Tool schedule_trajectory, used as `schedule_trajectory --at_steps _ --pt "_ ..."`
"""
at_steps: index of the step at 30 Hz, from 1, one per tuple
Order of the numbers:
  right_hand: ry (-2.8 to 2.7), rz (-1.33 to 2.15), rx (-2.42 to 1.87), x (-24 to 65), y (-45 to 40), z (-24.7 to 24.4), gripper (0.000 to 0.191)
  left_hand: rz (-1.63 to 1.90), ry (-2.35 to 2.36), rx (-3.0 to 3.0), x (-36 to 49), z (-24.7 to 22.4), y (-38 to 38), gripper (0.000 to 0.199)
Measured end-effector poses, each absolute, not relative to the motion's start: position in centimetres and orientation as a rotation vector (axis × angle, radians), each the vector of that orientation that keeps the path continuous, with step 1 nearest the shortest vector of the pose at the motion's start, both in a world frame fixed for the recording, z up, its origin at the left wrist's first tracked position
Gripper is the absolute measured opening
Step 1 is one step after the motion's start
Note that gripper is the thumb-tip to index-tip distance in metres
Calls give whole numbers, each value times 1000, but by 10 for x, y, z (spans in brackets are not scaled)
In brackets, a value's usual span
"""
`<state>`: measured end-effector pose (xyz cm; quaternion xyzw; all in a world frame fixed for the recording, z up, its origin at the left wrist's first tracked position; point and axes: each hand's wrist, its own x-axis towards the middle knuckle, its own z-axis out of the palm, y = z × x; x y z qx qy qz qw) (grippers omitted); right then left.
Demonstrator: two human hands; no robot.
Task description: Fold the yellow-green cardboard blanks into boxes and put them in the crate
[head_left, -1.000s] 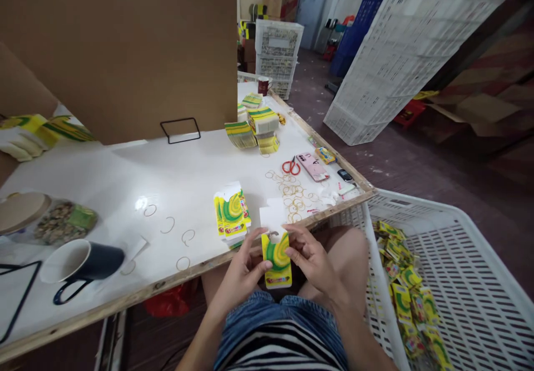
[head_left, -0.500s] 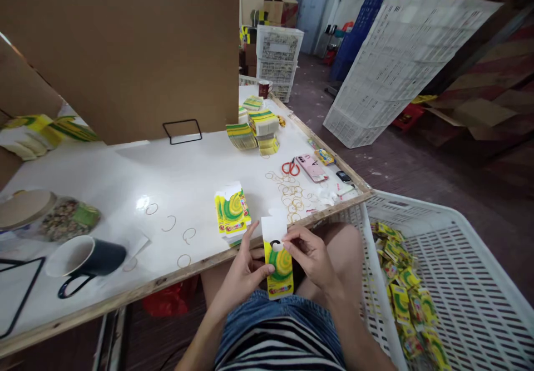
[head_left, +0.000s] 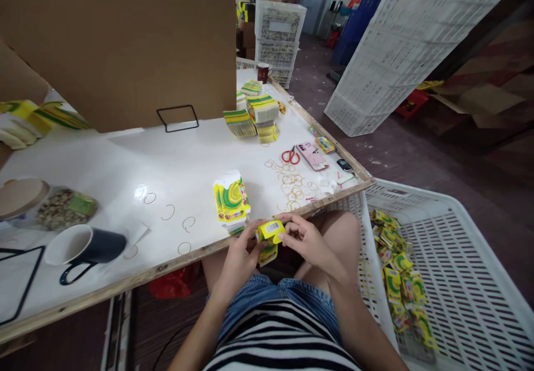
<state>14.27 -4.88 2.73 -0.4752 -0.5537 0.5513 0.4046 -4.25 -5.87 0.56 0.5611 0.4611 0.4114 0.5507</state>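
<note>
Just off the table's front edge, my left hand (head_left: 245,251) holds a small yellow and green carton (head_left: 269,254) by its left side. A panel with a barcode on the carton faces up. My right hand (head_left: 306,243) pinches a yellow flap at the carton's right side, thumb and fingertips close together. Some of my left fingers are hidden behind the carton. Right beyond my hands, a stack of flat yellow and green cartons (head_left: 232,198) lies on the white table (head_left: 167,165).
Loose rubber bands (head_left: 292,184), red-handled scissors (head_left: 291,155) and a pink phone (head_left: 312,156) lie to the right. Bundled cartons (head_left: 262,109) sit farther back. A dark mug (head_left: 89,246) stands at left. A white crate (head_left: 459,260) with several small yellow packs is beside my right leg.
The carton was flat and upright, its spiral front facing me, with a white flap up. Now it is turned and folded open, barcode panel up. My right hand has shifted to its yellow flap.
</note>
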Motion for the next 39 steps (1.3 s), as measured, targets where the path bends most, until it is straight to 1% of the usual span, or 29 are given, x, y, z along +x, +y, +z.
schedule_trajectory --at_steps 2,7,12,15,19,23,28,31,34,39 --pt "-1432 1367 -1248 140 -48 23 38 968 1016 1301 -42 5 -59 43" --pt "-1539 1179 -1369 137 -47 18 29 940 858 1232 -44 3 -59 49" --pt "-1626 1120 -1389 136 -47 19 37 961 858 1151 -44 3 -58 55" --pt "-1649 1077 -1406 134 -48 19 36 983 883 1134 -42 5 -59 55" --pt "-1631 1028 -1356 133 -49 20 29 1017 888 1105 -42 6 -60 51" --pt "-1517 930 -1216 136 -48 22 16 1088 944 1192 -42 1 -62 41" --pt "-1223 1093 -1082 132 -50 23 12 1225 1003 1380 -38 3 -63 29" --pt "-1170 1117 -1017 127 -52 24 7 1287 1024 1302 -32 12 -64 23" --pt "-1148 1100 -1024 124 -52 24 9 1317 1050 1154 -27 20 -64 21" --pt "-1097 1049 -1070 121 -52 21 17 1303 1008 1080 -23 24 -62 26"
